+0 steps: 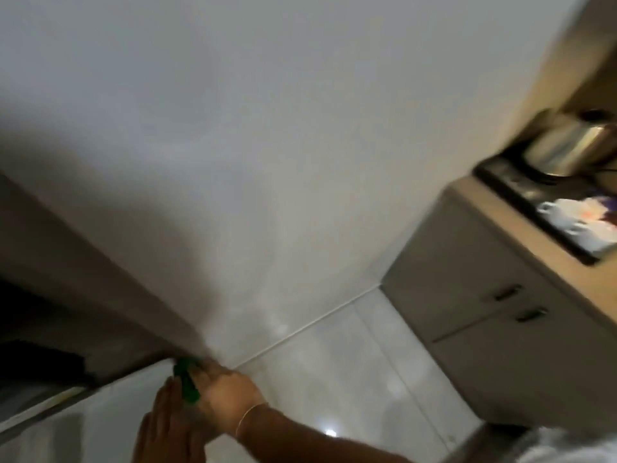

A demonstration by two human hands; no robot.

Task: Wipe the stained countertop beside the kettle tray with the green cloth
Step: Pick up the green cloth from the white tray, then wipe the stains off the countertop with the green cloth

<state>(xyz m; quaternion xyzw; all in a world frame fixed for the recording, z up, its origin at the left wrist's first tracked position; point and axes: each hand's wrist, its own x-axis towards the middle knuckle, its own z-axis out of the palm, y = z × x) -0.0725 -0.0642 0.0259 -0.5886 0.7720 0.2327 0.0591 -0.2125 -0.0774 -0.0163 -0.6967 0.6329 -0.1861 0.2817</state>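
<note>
The picture is blurry and tipped, so lots of things are hard to see.

My hands are down low, at about 7 o'clock. My right hand (220,392) is wrapped around the green cloth (186,384). Only a small bit of the cloth peeks out; my fingers hide the rest. A thin bracelet (248,417) sits on that wrist. My arm runs off the bottom edge.

My left hand (167,426) is right beside it, touching the cloth's lower end. It looks flat with the fingers out, but it is smeared and cut off at the bottom, so I cannot tell if it grips anything.

My hands are by the edge of something white (100,406) at 7 o'clock. I cannot tell what that white thing is. A dark gap (30,329) is at 9 o'clock.

A big pale wall (250,145) fills the middle. Shiny floor (350,379) is at 5 o'clock.

The counter (521,225) is far from the cloth, at 3 o'clock. A black tray (514,188) sits on it. The shiny kettle (564,145) stands on the tray at 2 o'clock. White blurry things (581,225) are on the tray too; I cannot tell what they are. The picture's right edge cuts the tray and kettle off. I cannot see any stain. Cupboard doors (467,282) with two handles are under the counter.
</note>
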